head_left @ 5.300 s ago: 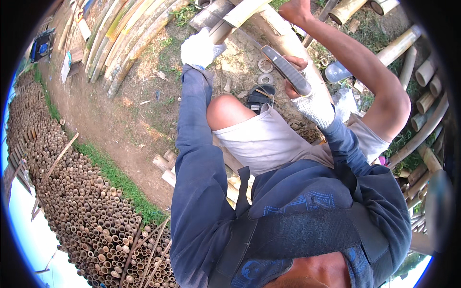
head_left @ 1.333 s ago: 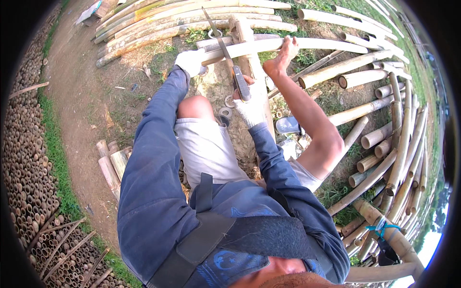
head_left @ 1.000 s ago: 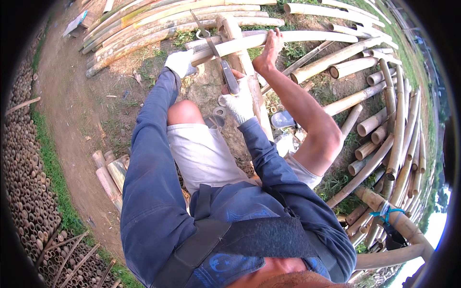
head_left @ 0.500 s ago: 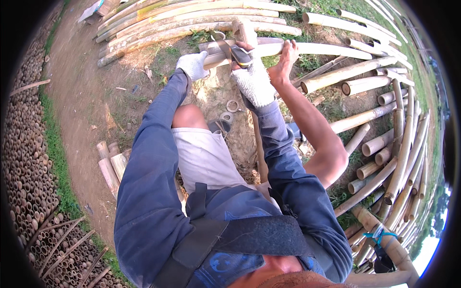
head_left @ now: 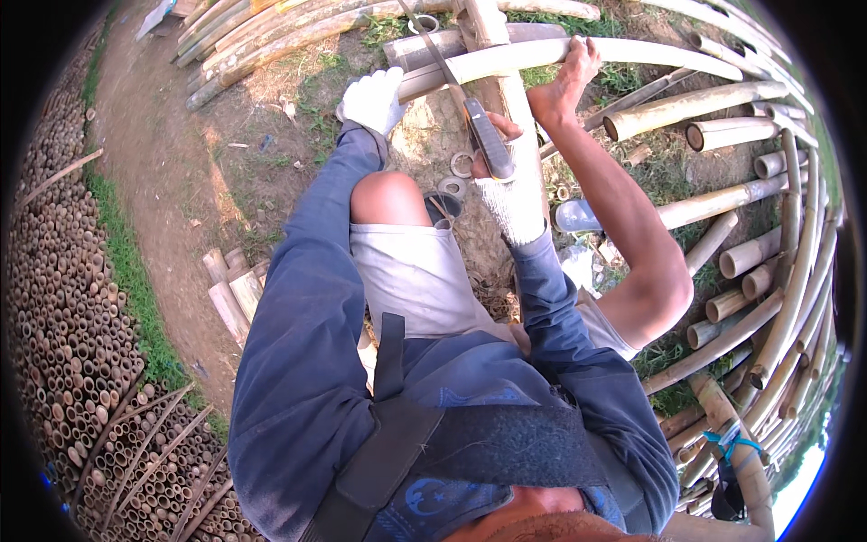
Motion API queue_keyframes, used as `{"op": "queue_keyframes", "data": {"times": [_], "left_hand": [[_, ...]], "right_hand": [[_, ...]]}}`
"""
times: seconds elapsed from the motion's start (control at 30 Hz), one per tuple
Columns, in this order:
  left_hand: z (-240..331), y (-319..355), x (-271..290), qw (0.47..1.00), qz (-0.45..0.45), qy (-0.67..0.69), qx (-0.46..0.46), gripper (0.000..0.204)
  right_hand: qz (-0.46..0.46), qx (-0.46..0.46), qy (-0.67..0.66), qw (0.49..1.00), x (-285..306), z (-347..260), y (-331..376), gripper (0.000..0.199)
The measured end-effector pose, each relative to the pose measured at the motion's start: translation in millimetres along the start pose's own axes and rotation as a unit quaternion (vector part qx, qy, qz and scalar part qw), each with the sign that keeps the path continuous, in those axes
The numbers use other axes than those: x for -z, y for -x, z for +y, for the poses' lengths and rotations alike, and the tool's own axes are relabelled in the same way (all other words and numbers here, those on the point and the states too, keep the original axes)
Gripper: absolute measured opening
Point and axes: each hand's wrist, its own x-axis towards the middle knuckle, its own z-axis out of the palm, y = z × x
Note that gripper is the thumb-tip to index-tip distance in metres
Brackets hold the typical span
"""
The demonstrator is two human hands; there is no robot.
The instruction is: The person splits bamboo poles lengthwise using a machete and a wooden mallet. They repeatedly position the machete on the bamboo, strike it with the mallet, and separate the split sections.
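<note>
A pale bamboo pole (head_left: 533, 56) lies crosswise over a wooden support (head_left: 515, 104). My left hand (head_left: 372, 99), in a white knitted glove, is wrapped around the pole's left end. In my right hand (head_left: 510, 181), gloved with bare fingertips, is the dark handle of a hand saw (head_left: 488, 135). Its long blade crosses the pole just right of my left hand and points away from me. How deep the blade sits in the bamboo I cannot tell. My bare right foot (head_left: 566, 79) presses on the pole right of the support.
Cut bamboo rings (head_left: 461, 164) lie on the dirt below, beside a dark sandal (head_left: 441, 206). A clear plastic bottle (head_left: 576, 215) lies near my right leg. Long bamboo poles (head_left: 736, 95) crowd the right and far sides. Many short cut tubes (head_left: 81, 334) are piled at the left.
My right hand has pulled the saw back toward my body, and more of the blade shows beyond the pole. My left hand keeps its grip; the view has shifted slightly.
</note>
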Motion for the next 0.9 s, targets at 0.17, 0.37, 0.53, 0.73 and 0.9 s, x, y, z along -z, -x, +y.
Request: {"op": "queue_keyframes", "data": {"times": [0.17,0.37,0.53,0.73,0.9], "left_hand": [[6,6,0,0.996,0.086,0.01,-0.007,0.055],[-4,4,-7,0.997,0.061,-0.013,-0.043,0.051],[-4,6,-15,0.997,0.066,-0.028,-0.043,0.05],[-5,3,-7,0.998,0.058,0.02,-0.004,0.055],[-3,3,-9,0.998,0.056,-0.005,-0.012,0.05]], "right_hand": [[-0.036,0.097,0.112,0.988,6,-5,-27,0.063],[-0.019,0.054,0.3,0.952,63,-46,151,0.067],[0.017,0.137,0.291,0.947,62,-75,159,0.066],[-0.089,-0.086,-0.02,0.992,7,12,-15,0.073],[0.008,0.03,0.13,0.991,-9,55,15,0.07]]}}
